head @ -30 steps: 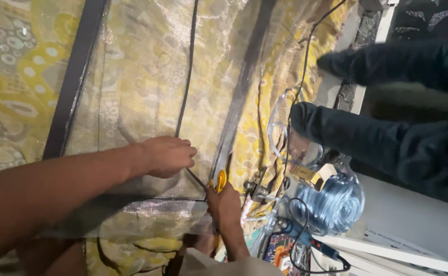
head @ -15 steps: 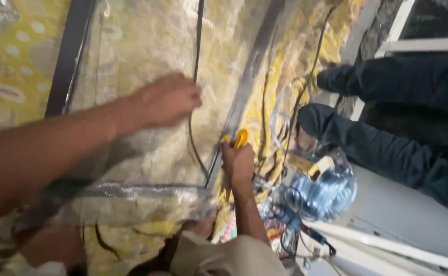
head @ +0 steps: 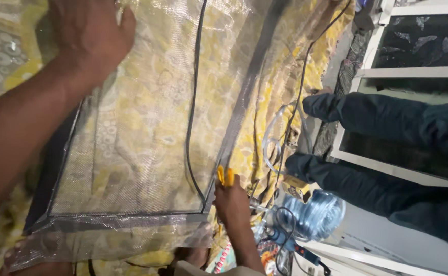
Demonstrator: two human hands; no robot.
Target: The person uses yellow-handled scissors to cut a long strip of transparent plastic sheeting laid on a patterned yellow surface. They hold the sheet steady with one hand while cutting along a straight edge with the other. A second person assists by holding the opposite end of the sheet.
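Left hand (head: 88,38) flat, fingers spread on mesh screen (head: 132,153); right hand (head: 231,199), at five o'clock, fingers gripping yellow tool (head: 225,176).

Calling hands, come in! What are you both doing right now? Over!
Left hand flat on the mesh screen, fingers spread. Right hand gripping a yellow-handled tool at the frame edge. Black cord lying loose across the mesh.
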